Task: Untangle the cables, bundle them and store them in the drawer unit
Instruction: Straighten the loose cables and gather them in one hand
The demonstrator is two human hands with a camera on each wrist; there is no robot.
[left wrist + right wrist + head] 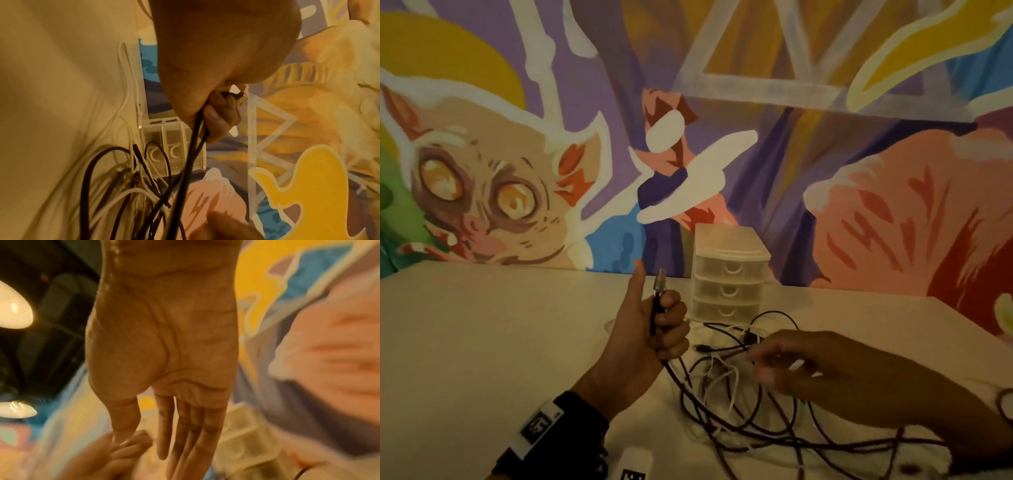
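A tangle of dark and white cables [739, 404] lies on the white table [482, 342], in front of a small translucent drawer unit [729, 274] with three shut drawers. My left hand [657, 329] is raised, thumb up, and grips a dark cable [654, 315] near its metal plug [661, 277]; the left wrist view shows the fingers curled round that dark cable [191, 154]. My right hand [774, 363] hovers blurred over the tangle. In the right wrist view its fingers [185, 443] are straight and hold nothing.
A painted mural wall [722, 102] stands directly behind the table. A small white object with a black tag [635, 466] lies at the table's near edge. White cables [129, 91] run along the table beside the drawer unit [174, 146]. Bare table spreads to the left.
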